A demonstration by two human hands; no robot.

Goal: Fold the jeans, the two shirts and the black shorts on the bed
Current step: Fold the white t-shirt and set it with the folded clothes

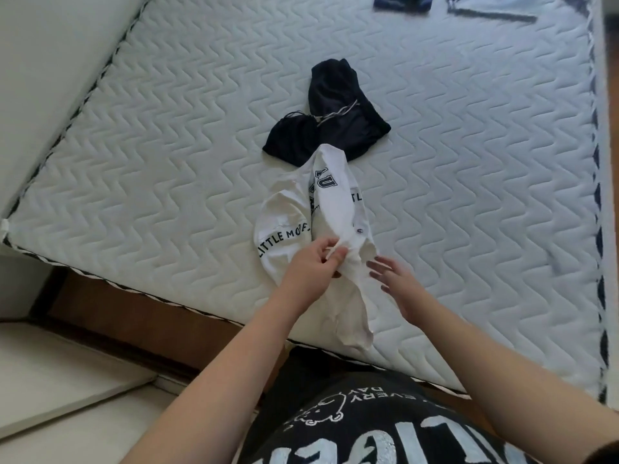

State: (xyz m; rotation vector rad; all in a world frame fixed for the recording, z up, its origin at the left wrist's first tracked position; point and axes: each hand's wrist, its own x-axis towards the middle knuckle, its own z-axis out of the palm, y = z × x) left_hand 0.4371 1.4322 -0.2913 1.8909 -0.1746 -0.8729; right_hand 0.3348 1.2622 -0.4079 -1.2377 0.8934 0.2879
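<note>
One crumpled white cotton shirt with dark lettering (321, 209) lies bunched near the front edge of the quilted white mattress of the bed (167, 145), its far end touching the rumpled black drawstring shorts (335, 122). My left hand (311, 269) has a pinching grip on a fold of its hem; my right hand (398, 283) hovers beside the cloth, fingers spread, holding nothing. If I lift by this one pinch, the shirt may stay twisted, drag the shorts with it, or slip off the edge to the floor. Folded dark and pale garments (435, 5) sit well apart at the far side
</note>
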